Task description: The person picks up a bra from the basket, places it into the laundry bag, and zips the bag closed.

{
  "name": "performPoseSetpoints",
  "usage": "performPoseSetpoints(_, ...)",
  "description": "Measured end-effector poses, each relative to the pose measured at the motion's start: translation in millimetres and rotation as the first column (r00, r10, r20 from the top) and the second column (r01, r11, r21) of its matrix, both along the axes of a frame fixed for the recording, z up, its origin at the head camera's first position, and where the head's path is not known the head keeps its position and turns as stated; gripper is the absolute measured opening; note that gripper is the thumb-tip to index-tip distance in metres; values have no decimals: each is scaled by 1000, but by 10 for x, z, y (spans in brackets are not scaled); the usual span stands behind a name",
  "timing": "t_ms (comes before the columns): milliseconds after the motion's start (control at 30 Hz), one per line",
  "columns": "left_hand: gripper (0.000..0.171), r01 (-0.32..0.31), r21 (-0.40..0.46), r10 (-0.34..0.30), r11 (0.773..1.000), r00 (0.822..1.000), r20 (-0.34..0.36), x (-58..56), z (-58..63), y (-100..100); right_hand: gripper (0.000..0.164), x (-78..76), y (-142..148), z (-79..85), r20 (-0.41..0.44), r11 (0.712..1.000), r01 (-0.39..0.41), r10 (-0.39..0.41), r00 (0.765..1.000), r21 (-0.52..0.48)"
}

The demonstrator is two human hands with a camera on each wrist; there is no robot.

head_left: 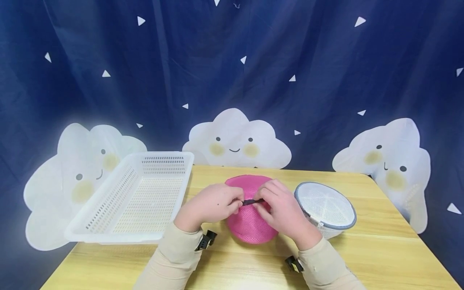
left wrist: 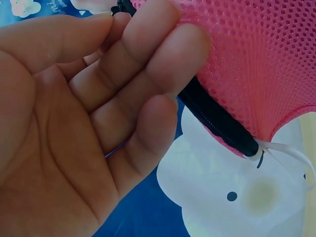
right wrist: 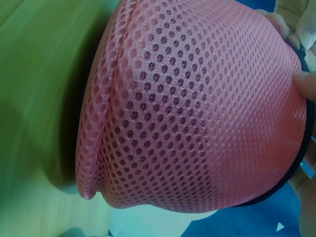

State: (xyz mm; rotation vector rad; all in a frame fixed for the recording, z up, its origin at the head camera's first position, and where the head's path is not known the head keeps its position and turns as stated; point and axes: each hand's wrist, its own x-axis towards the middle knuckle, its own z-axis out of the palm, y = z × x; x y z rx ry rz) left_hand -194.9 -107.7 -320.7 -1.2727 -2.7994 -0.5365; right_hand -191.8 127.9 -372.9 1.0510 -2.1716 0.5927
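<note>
A pink mesh laundry bag (head_left: 251, 230) stands on the table in front of me, its black zipper (head_left: 250, 202) running across the top. My left hand (head_left: 217, 202) pinches the zipper between thumb and fingers from the left. From the right, my right hand (head_left: 283, 207) pinches the same zipper, a short stretch of it showing between the two hands. In the left wrist view the zipper band (left wrist: 217, 121) ends beside a thin white strip (left wrist: 286, 148). The bag's holed side (right wrist: 173, 108) bulges large in the right wrist view.
At the left lies a white plastic basket (head_left: 185, 189) with slotted walls. A white mesh laundry bag (head_left: 326, 205) with a grey-blue rim sits tilted just right of my right hand. A dark blue curtain (head_left: 232, 88) with clouds hangs behind the wooden table (head_left: 384, 245).
</note>
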Motion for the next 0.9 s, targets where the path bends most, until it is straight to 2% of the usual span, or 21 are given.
performPoseSetpoints(233,14,-6,-3,6,1000,1000,-22,20,9,44,17,16,-31,-13,-3,1000,-8,8,1000,0)
performPoseSetpoints(567,13,24,-11,-25,1000,997,-70,22,-28,111,17,19,-91,-53,-39,999,-28,29,999,24)
performPoseSetpoints(900,21,-3,-6,3,1000,1000,18,19,-47,124,17,3,-116,-84,-103,997,-65,68,992,33)
